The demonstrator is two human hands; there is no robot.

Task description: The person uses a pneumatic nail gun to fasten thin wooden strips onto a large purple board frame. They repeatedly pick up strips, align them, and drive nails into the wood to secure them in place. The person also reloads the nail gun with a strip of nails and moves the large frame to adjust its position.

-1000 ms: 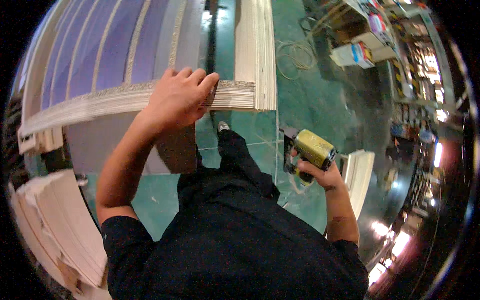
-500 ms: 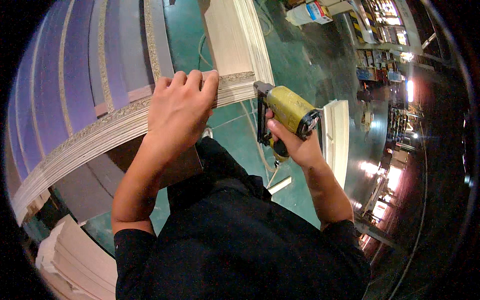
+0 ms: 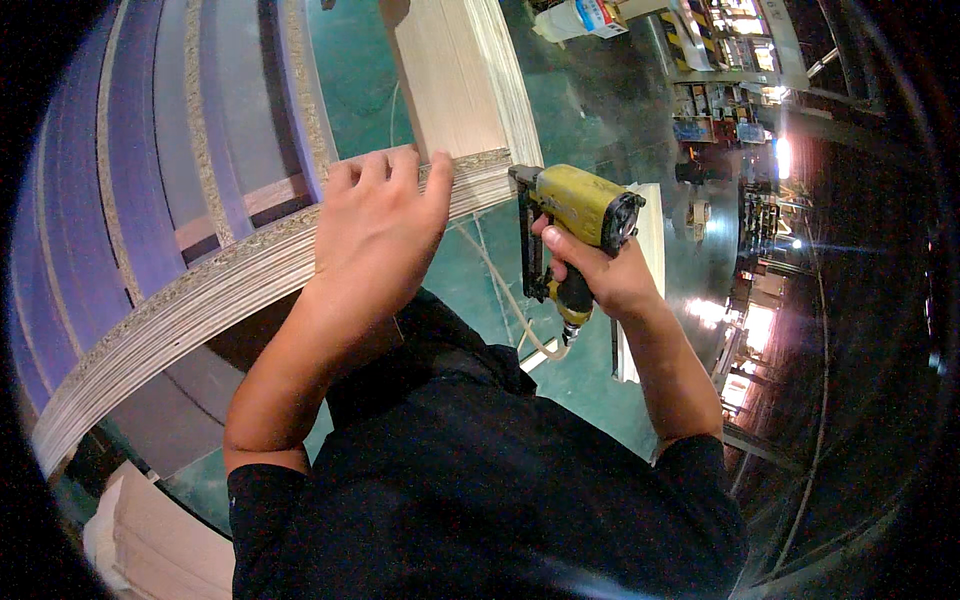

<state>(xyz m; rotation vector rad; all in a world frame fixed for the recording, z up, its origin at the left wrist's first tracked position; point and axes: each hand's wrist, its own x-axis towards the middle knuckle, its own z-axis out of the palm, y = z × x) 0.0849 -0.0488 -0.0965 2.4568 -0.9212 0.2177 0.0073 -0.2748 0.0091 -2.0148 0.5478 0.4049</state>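
My left hand (image 3: 378, 235) lies over the near edge of a layered wooden frame (image 3: 262, 268), its fingers bent across the top. In my right hand (image 3: 618, 278) is a yellow and black air stapler or nail gun (image 3: 578, 205), gripped by its handle. The tool's nose meets or nearly meets the frame's right corner; I cannot tell whether they touch. A pale air hose (image 3: 500, 285) loops below the handle. Chipboard-edged strips with purple faces (image 3: 140, 150) run away from me on the left, and a pale board (image 3: 450, 85) forms the right side.
Green floor (image 3: 358, 70) shows through the frame's gap. Pale panels stand behind my right forearm (image 3: 645, 235), and another pale stack (image 3: 150, 535) is at the lower left. A white bucket (image 3: 578, 18) sits at the far right, with cluttered shelving (image 3: 720, 110) beyond.
The whole view has shifted slightly. My left hand has slid a little to the right along the frame edge. The air tool has turned slightly, its nose still at the corner.
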